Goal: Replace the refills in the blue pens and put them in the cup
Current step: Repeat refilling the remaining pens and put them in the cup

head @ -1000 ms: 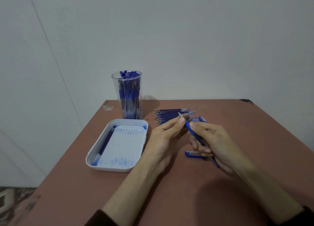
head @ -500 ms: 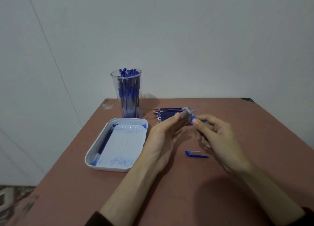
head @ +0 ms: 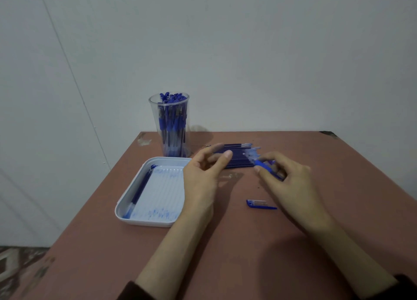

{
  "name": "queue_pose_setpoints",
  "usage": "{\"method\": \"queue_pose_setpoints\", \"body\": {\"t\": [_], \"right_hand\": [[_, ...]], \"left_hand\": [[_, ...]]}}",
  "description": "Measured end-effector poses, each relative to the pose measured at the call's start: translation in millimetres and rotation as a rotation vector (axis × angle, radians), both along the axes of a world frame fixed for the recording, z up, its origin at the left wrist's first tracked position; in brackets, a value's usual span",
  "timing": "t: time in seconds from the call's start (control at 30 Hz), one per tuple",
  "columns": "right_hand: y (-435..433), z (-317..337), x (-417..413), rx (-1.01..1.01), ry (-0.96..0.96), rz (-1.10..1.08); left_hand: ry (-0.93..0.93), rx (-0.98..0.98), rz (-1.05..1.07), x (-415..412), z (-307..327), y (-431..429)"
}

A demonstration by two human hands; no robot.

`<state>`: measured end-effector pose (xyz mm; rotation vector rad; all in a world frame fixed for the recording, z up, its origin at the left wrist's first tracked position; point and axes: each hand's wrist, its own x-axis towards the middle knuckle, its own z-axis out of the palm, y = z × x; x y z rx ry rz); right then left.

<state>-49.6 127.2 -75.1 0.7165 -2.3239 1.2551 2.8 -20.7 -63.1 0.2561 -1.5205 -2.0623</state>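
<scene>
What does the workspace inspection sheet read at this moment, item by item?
Surface: reddish table, scuffed at the far left corner.
Job's things: clear cup full of blue pens; refills piled beyond the hands; white tray with a single refill and ink smears; pen cap loose on the table.
Clutter: nothing seen.
Grippers: left hand open, apparently empty; right hand pinches a blue pen.
Cables: nothing seen.
Surroundings: plain grey wall; patterned floor lower left.
</scene>
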Motion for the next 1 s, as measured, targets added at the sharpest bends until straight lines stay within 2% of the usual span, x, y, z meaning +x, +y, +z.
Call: {"method": "queue_pose_setpoints", "body": {"t": [0.17,0.23,0.3,0.57,0.63,0.7,0.77,1.0], "right_hand": [[6,0,-5,-0.047,0.015,-0.102],[6,0,-4,-0.022,0.032,-0.115],[6,0,-5,-0.014,0.035,-0.12],[5,1,-4,0.032,0.017,-0.109],[5,2,-2,0.068,0.026,-0.098],[6,3,1,0.138,0.049,-0.072],[5,5,4,0.203,0.079,-0.035],[10,5,-3,0.213,0.134,-0.001]], "left_hand": [[-0.174,-0.602,-0.025,-1,-13,3],[-0.26,-0.748,-0.07,-1,-16,3],[-0.314,-0.803,-0.115,1,-17,4],[-0.344,-0.88,-0.138,1,-15,1],[-0.322,-0.785,-0.118,0,-15,0],[-0.251,-0.554,-0.13,-1,-13,-1],[-0.205,-0.416,-0.16,0,-9,-1],[-0.171,-0.416,-0.068,3,-8,-6]]}}
